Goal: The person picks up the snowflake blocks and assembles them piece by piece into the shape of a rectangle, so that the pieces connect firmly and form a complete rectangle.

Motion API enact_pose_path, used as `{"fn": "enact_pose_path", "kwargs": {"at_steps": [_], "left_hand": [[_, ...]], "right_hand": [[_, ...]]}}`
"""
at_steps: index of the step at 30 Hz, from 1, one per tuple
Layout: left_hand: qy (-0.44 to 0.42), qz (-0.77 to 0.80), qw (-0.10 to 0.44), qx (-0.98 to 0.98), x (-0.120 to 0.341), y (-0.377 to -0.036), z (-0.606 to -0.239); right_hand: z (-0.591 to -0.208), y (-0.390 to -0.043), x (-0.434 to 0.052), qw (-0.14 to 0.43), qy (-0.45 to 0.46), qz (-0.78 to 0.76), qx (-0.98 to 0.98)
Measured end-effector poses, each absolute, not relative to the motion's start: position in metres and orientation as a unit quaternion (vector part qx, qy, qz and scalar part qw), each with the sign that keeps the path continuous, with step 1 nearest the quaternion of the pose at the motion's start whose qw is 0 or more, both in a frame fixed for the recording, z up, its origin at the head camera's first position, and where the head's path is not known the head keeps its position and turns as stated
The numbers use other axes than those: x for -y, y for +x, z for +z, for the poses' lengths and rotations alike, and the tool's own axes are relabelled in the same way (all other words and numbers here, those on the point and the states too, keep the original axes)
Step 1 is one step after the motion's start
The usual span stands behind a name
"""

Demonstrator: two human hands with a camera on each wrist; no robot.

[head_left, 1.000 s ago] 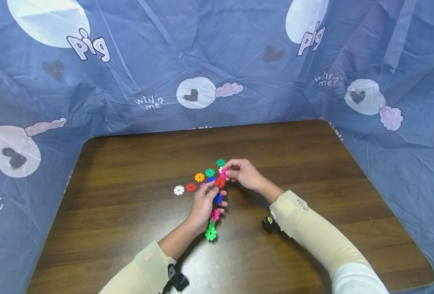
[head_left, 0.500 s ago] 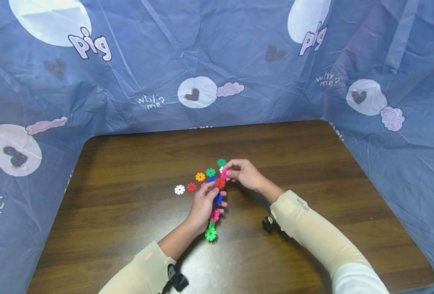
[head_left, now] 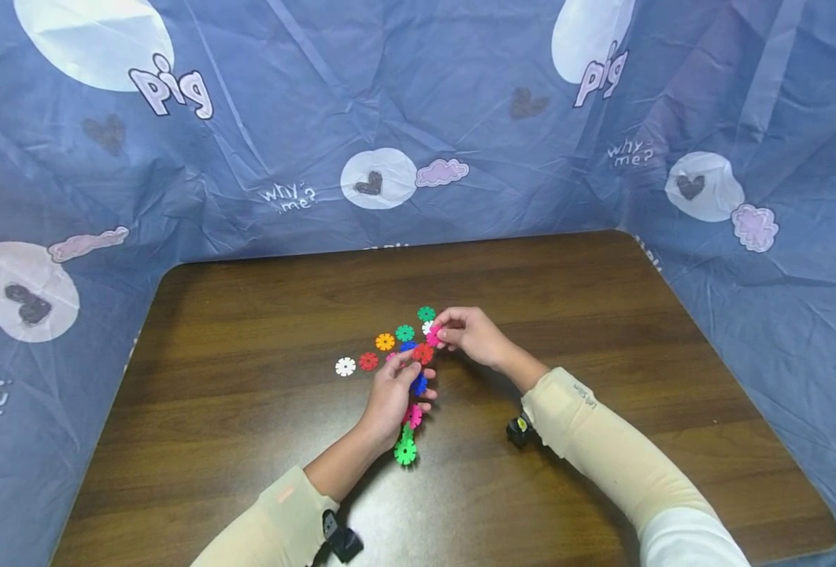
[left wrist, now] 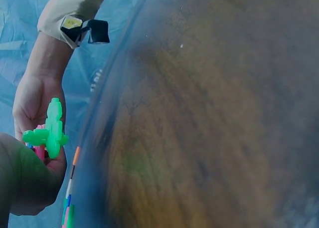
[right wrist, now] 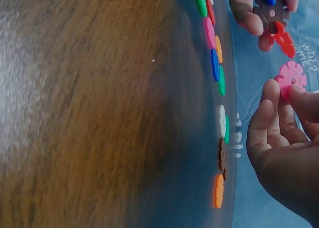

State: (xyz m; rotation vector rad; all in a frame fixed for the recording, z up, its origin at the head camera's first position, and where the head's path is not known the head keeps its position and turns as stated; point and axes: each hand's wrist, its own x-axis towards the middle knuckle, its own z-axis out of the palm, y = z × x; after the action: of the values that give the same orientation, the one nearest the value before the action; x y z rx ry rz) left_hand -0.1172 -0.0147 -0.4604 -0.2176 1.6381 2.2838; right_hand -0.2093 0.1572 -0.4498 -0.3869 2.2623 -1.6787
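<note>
Discs (head_left: 380, 342) on table (head_left: 248, 441), beyond left hand (head_left: 390, 396), curtain (head_left: 248, 150) behind

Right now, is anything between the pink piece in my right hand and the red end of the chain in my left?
Nothing visible: the right wrist view shows only a small gap between the pink piece and the red piece.

- Our counter (head_left: 248, 315) is wood-grained, with rounded corners.
- On it we see a white disc (head_left: 345, 367), red disc (head_left: 368, 361), orange disc (head_left: 385, 342) and green disc (head_left: 405, 333).
- Edge-on, we think, a brown disc (right wrist: 222, 154).
</note>
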Motion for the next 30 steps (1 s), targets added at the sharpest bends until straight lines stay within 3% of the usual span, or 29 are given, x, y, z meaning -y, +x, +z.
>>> {"fn": "enact_pose_path", "kwargs": {"at_steps": [30], "left_hand": [[-0.07, 0.795, 0.163, -0.58, 0.0177, -0.1151, -0.4609]], "right_hand": [[-0.4508, -0.2091, -0.1603, 0.154, -0.131, -0.587, -0.784]]}}
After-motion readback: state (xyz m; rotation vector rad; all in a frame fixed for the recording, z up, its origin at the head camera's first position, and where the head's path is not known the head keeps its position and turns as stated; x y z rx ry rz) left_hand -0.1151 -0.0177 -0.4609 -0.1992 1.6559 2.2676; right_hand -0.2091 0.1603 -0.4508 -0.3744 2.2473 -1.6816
